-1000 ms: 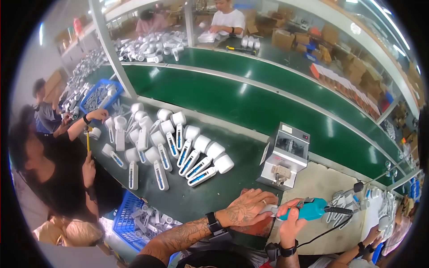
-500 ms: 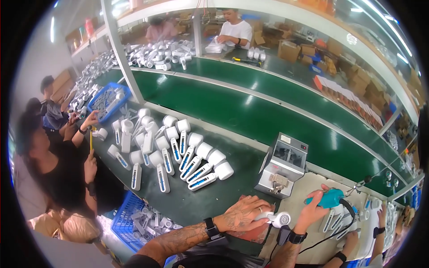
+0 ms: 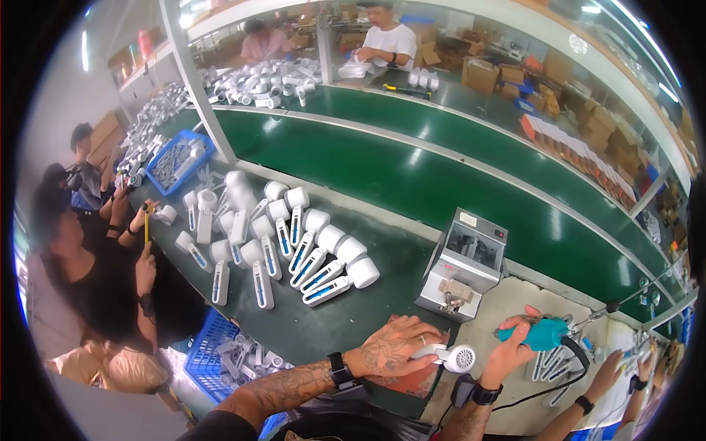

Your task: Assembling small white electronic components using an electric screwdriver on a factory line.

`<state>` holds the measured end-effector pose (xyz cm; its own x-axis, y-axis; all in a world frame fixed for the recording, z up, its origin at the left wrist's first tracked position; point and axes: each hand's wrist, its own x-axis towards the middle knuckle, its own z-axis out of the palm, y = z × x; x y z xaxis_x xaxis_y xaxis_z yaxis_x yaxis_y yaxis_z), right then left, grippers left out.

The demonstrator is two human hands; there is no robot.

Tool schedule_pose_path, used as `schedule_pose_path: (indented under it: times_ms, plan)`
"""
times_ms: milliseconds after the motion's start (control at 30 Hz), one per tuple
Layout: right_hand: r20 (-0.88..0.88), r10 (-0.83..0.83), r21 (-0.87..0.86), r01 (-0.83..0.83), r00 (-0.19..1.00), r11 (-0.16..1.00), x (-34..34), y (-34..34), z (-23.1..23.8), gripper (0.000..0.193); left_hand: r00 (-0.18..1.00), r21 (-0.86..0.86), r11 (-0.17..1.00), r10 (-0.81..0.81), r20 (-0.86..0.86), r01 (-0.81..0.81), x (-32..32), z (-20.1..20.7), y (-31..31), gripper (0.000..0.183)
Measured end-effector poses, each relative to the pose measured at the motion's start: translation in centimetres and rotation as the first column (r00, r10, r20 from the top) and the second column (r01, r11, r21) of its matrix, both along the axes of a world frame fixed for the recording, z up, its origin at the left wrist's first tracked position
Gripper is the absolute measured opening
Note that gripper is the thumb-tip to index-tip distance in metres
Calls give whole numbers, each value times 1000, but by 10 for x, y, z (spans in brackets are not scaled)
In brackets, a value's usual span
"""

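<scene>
My left hand (image 3: 390, 348) rests low over a reddish pad (image 3: 407, 384), its fingers closed on a white handheld device with a round grille (image 3: 460, 358). The grille end faces up, and the palm covers much of the handle. To the right, my right hand (image 3: 509, 354) is wrapped round a teal electric screwdriver (image 3: 547, 335) with a black cable. The screwdriver lies roughly level, apart from the device. Behind both hands stands a grey metal machine (image 3: 462, 266) with a clear-covered top.
White round-headed devices (image 3: 323, 270) lie in rows on the dark bench to the left. Blue baskets (image 3: 209, 353) of parts flank a person in black (image 3: 103, 287). Beyond the bench runs a green conveyor (image 3: 353, 158). At right, another person's hands (image 3: 604, 378) work near more white devices.
The view has shifted slightly. Both my hands keep their hold, with small movement. The left person's hand has drawn back from the basket toward a white part; the right neighbour's hands have moved.
</scene>
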<state>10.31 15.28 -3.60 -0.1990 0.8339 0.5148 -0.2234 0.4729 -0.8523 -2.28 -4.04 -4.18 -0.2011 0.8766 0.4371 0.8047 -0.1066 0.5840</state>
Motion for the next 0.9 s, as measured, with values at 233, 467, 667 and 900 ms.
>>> schedule_pose_path:
  times_ms: [233, 467, 667, 900]
  plan:
    - [2, 61, 50, -61, 998, 997, -3, -3, 2, 45, 1000, -45, 999, 11, 13, -11, 0, 2, 0, 33]
    - [-1, 48, 0, -48, 999, 999, -2, -1, -2, 46, 1000, -61, 998, 17, 4, -17, 0, 2, 0, 34]
    - [36, 21, 19, -22, 999, 1000, -2, -2, -2, 47, 1000, -29, 999, 19, -1, -19, -1, 0, 0, 33]
    - [14, 35, 7, -36, 999, 999, -4, -4, -2, 48, 1000, -41, 999, 14, -3, -14, -1, 0, 0, 33]
